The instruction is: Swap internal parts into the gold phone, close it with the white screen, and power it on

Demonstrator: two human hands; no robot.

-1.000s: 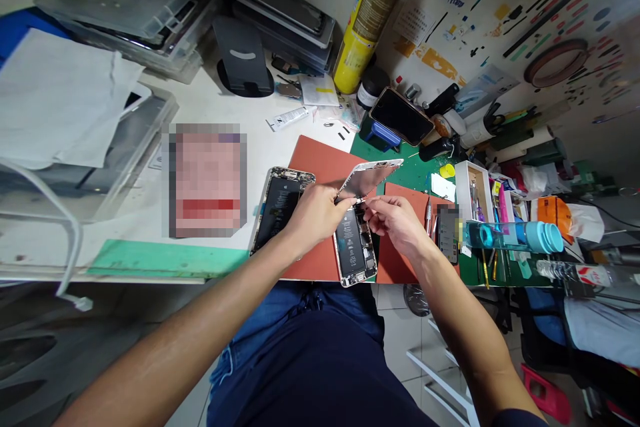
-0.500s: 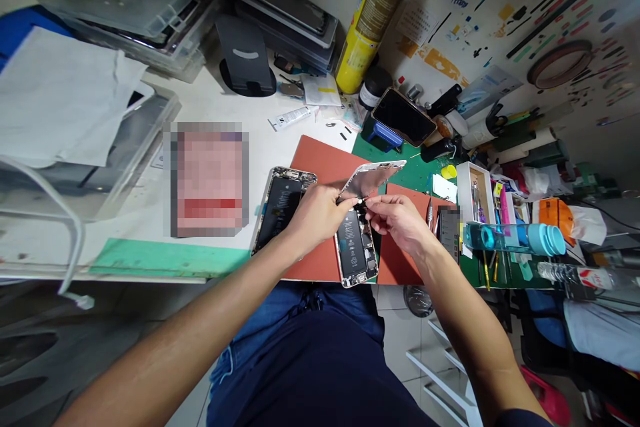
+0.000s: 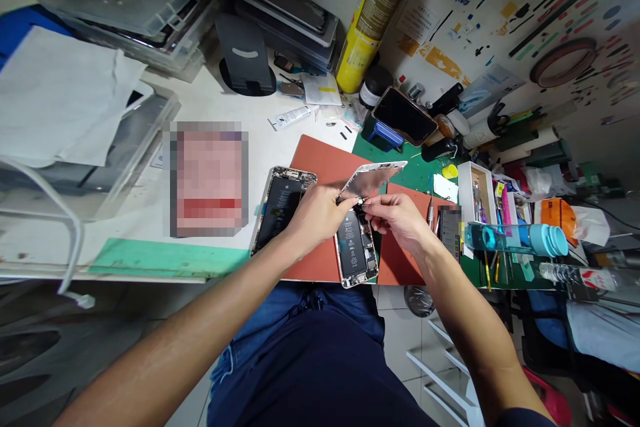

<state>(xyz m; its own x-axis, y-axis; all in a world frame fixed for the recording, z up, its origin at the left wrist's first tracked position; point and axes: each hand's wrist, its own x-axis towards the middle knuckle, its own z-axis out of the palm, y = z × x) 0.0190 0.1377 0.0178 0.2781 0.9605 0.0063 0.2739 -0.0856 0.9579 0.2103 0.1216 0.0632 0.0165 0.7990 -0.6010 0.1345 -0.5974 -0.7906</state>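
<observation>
Brick-red matting (image 3: 320, 265) lies under the work in the head view, the only view, and on it rests an opened phone (image 3: 353, 247), battery showing, its lower end toward the person. Its screen (image 3: 373, 179) stands tilted up over the far end. The left hand (image 3: 319, 215) appears closed on that screen's lower edge, thumb forward, other fingers mostly hidden. The right hand (image 3: 395, 219) has thumb and forefinger brought close together just beside the left thumb; I cannot tell whether they meet or pinch something tiny.

The step in hand looks like fine fingertip work where screen and body join. What comes next seems to call for a steady screen angle and light pressure, sparing any thin cable there.

A second phone (image 3: 276, 205), also opened, lies left of the first, partly behind the left hand. The white bench (image 3: 255, 127) carries a green mat (image 3: 419, 161), a yellow spray can (image 3: 369, 23), a propped dark phone (image 3: 405, 115), a tool box (image 3: 466, 180) and a blue bottle (image 3: 517, 239). Smudged, marked wall rises behind; pale tiles (image 3: 395, 330) show below.
</observation>
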